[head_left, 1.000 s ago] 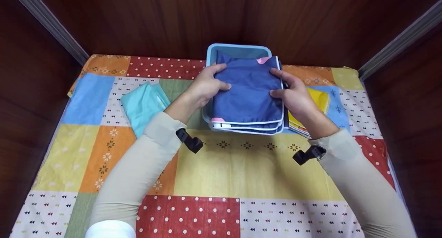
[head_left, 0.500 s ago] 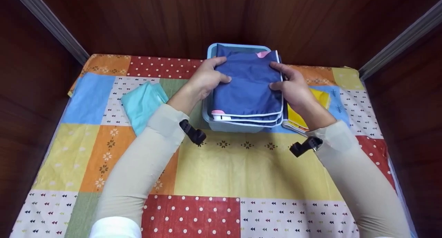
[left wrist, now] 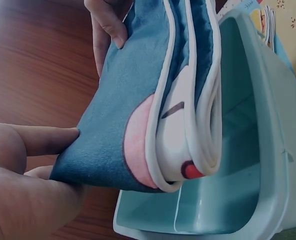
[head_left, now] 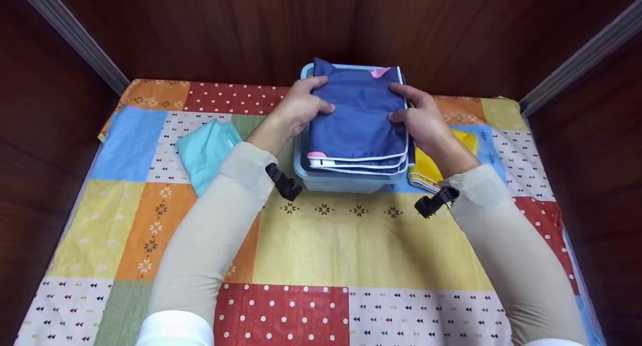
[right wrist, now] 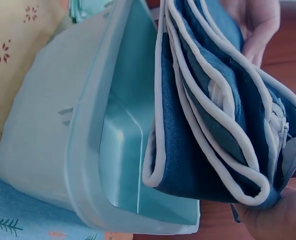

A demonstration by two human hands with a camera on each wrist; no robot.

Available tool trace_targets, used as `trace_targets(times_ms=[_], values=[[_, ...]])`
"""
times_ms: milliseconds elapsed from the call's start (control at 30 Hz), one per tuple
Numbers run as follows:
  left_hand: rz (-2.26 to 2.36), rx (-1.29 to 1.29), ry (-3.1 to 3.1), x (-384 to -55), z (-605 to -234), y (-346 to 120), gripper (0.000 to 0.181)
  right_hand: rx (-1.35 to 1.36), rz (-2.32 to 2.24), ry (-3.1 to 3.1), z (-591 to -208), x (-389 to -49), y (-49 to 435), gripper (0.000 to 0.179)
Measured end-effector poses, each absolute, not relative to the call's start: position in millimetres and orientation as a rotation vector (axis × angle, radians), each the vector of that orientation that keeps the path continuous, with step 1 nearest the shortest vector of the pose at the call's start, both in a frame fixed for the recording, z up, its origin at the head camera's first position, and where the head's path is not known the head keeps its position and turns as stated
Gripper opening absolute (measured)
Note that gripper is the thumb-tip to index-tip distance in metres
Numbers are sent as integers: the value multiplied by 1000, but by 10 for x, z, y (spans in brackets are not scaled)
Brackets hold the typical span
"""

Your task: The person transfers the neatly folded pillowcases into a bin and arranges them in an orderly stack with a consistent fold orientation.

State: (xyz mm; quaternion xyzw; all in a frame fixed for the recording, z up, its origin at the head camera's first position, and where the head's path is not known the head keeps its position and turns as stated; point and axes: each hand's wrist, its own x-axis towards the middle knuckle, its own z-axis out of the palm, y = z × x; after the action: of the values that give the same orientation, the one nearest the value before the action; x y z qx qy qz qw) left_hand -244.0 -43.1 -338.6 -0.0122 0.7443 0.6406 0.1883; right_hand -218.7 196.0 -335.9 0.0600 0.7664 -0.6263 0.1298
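Above a light blue plastic bin (head_left: 346,183) I hold a folded navy cloth (head_left: 358,123) with white piping and pink patches. My left hand (head_left: 296,105) grips its left edge, thumb and forefinger on top. My right hand (head_left: 424,118) pinches the right edge likewise. The left wrist view shows the navy cloth (left wrist: 123,100) in several stacked layers, beside the bin's open mouth. A zipper pull (right wrist: 284,132) shows on the cloth in the right wrist view. Below the cloth, the bin's inner wall (right wrist: 120,150) is visible. Fingers under the cloth are mostly hidden in the head view.
A folded turquoise cloth (head_left: 205,153) lies left of the bin. To the right, partly behind my right wrist, is a folded yellow cloth (head_left: 426,168). A patchwork-print tablecloth (head_left: 321,245) covers the surface, with dark wood panels (head_left: 241,30) around the back and sides.
Both hands have carried the navy cloth away from me, toward the back panel. More of the bin's front wall now shows. The turquoise cloth stays put.
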Motion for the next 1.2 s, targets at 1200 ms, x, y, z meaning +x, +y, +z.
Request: trace_targets(times_ms=[1200], values=[[1786,-67,2071,-2765,-3569,-398,71,253,-1703,2275,-3512,-2486,1880,66]])
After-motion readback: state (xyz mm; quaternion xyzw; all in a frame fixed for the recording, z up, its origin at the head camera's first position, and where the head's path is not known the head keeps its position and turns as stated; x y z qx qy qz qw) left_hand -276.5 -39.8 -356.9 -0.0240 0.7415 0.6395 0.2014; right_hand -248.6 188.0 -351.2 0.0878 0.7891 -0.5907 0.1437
